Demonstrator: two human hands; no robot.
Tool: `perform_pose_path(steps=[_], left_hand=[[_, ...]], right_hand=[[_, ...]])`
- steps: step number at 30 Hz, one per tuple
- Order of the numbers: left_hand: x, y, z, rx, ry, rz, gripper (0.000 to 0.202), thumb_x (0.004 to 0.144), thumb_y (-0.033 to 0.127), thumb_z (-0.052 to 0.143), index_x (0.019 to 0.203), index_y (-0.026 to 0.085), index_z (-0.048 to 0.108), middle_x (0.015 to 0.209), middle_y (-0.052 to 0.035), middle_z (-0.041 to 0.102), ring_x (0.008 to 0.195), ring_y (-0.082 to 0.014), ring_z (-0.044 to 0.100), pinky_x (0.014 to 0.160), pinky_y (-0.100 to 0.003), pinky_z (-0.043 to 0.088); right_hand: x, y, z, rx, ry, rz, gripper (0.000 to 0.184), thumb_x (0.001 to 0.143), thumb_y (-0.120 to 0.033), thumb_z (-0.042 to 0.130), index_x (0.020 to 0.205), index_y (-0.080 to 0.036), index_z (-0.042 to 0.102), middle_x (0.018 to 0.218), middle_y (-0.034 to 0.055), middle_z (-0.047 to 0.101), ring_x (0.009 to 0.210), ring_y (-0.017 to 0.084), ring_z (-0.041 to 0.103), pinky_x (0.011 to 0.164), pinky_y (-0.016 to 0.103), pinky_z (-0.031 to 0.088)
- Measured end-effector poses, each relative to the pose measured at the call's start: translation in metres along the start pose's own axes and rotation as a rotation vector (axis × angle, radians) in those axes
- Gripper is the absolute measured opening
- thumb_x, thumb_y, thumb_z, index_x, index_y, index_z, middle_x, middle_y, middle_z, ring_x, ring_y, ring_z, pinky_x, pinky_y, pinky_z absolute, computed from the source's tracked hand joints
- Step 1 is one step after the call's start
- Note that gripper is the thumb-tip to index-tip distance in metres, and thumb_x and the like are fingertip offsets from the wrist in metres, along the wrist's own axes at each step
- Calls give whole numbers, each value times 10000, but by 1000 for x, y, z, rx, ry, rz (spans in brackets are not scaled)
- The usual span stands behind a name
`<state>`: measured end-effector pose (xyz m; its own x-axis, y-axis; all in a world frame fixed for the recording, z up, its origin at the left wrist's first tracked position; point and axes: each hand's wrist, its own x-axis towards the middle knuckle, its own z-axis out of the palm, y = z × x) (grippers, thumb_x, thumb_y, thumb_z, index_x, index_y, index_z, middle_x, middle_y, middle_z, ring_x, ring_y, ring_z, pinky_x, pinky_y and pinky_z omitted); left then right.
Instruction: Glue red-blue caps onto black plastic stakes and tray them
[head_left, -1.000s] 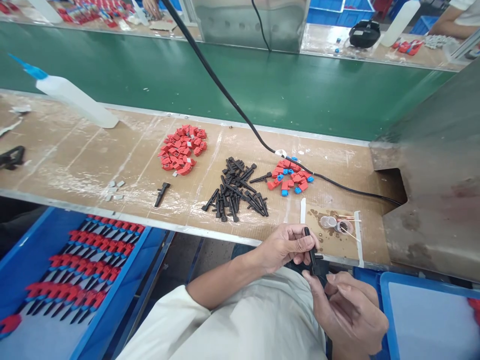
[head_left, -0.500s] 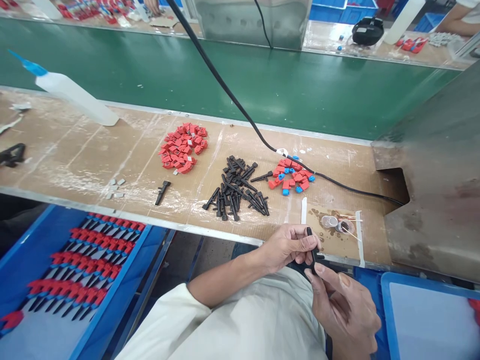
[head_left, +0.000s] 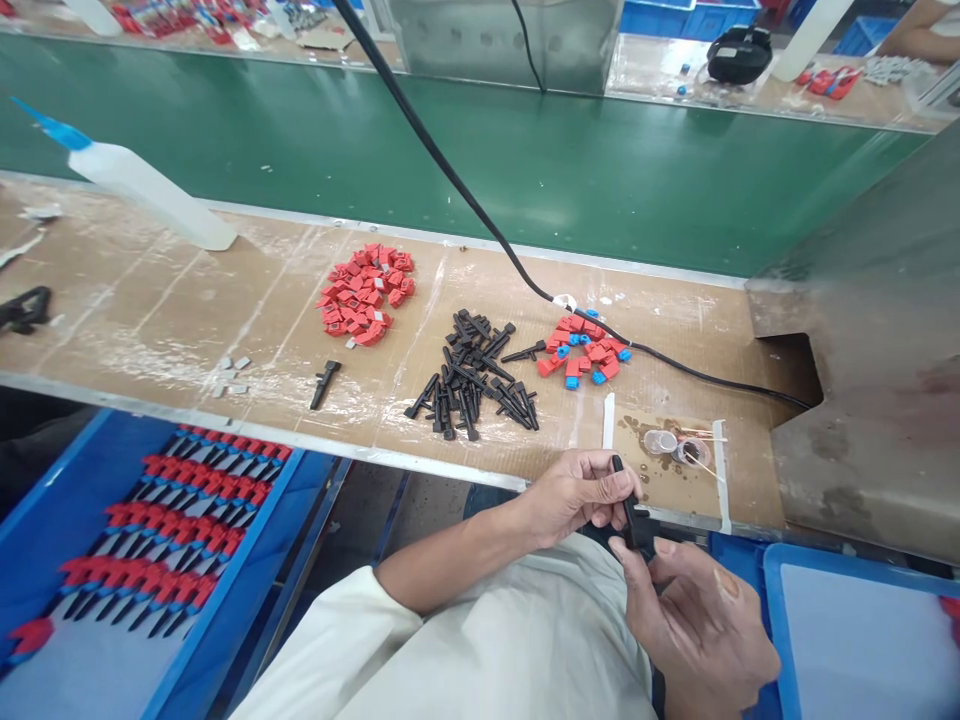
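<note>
Since the frame half a second ago, we find that the index finger of the right hand [head_left: 697,620] has drawn back from the black part [head_left: 638,528], while the left hand [head_left: 574,495] has kept its place. Taking the clock face from the centre of view, we record the black part between four and five o'clock, in front of the person's pale shirt [head_left: 510,640] and pinched between the thumb and fingers of the left hand. The right hand stands loosely spread just beside it, thumb tip at the part's lower end; whether the thumb presses there we cannot tell. On the cardboard-covered bench [head_left: 270,285], we note a heap of like black parts [head_left: 469,380] at the centre, red and blue pieces [head_left: 592,350] at three o'clock, a red pile [head_left: 367,295] at ten, and one lone black part [head_left: 325,385] near small grey pads [head_left: 229,375] at nine. Small clear cups [head_left: 660,441] sit between three and four, beside thin sticks. A white bottle [head_left: 150,195] with a blue nozzle leans at ten o'clock, its visible side plain. At eight, a blue tray [head_left: 236,570] holds rows of red, blue and black assemblies [head_left: 172,535]. Across the green belt [head_left: 480,170], any marking on the black device [head_left: 739,55] at half past one is too small to read.
</note>
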<state>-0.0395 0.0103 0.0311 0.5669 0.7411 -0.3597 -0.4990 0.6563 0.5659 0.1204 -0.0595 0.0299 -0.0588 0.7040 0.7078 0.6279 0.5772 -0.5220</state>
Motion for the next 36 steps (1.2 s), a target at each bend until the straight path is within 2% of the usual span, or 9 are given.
perform_pose_path(steps=[4, 9, 10, 13, 16, 19, 22, 26, 36], left_hand=[[-1, 2, 0, 25, -23, 15, 591, 589, 627, 914, 774, 122, 670, 569, -9, 620, 470, -82, 530, 421, -198, 279], [-3, 5, 1, 55, -27, 37, 595, 595, 644, 904, 766, 124, 669, 571, -2, 617, 460, -75, 507, 428, -202, 291], [-3, 5, 1, 62, -21, 45, 596, 593, 648, 902, 762, 126, 668, 566, 1, 615, 458, -73, 504, 427, -202, 291], [-2, 6, 1, 83, 8, 58, 609, 578, 665, 899, 754, 134, 659, 550, 5, 610, 460, -78, 510, 421, -202, 294], [-1, 5, 1, 105, 18, 78, 616, 582, 687, 884, 747, 142, 648, 542, 9, 610, 450, -75, 495, 418, -203, 300], [-3, 5, 1, 143, 20, 123, 603, 611, 692, 864, 749, 148, 643, 547, 16, 604, 449, -72, 480, 425, -204, 316], [-6, 6, 1, 203, 52, 171, 595, 643, 703, 840, 765, 154, 645, 566, 21, 598, 466, -77, 491, 439, -205, 344], [-11, 8, 5, 299, 88, 225, 598, 682, 727, 801, 765, 157, 637, 584, 29, 587, 460, -71, 479, 453, -211, 379], [-18, 4, 9, 383, 140, 346, 543, 734, 678, 793, 773, 153, 657, 642, 18, 598, 463, -66, 482, 447, -211, 385]], right_hand=[[3, -5, -1, -111, -80, -124, 682, 778, -19, 858, 1369, -180, 559, 855, 29, 790, 501, 122, 660, 450, 231, 549], [11, -4, 2, -17, -98, -145, 874, 830, 6, 791, 1563, -185, 354, 907, 35, 803, 548, 141, 707, 486, 246, 582], [12, -4, 3, -17, -90, -172, 882, 822, 8, 798, 1563, -171, 355, 894, 36, 802, 534, 139, 700, 491, 246, 583], [11, -1, 2, -50, -74, -197, 733, 785, 13, 827, 1414, -195, 514, 771, -12, 769, 475, 125, 649, 476, 241, 563], [5, 0, 0, -29, -85, -98, 534, 792, -6, 821, 1201, -249, 576, 605, -95, 636, 420, 105, 565, 422, 228, 490], [1, -1, 0, 37, -104, 67, 454, 797, -66, 839, 1116, -246, 572, 567, -118, 517, 398, 83, 474, 419, 225, 435], [1, -1, 4, 159, -97, 201, 552, 810, -140, 845, 1265, -242, 551, 624, -96, 526, 464, 106, 490, 469, 250, 463], [2, -3, 13, 277, -84, 248, 736, 844, -173, 793, 1485, -230, 436, 707, -78, 525, 507, 106, 487, 509, 255, 486], [-6, -4, 21, 233, -70, 337, 651, 905, -97, 678, 1493, -234, 436, 780, -40, 583, 518, 90, 509, 436, 182, 416]])
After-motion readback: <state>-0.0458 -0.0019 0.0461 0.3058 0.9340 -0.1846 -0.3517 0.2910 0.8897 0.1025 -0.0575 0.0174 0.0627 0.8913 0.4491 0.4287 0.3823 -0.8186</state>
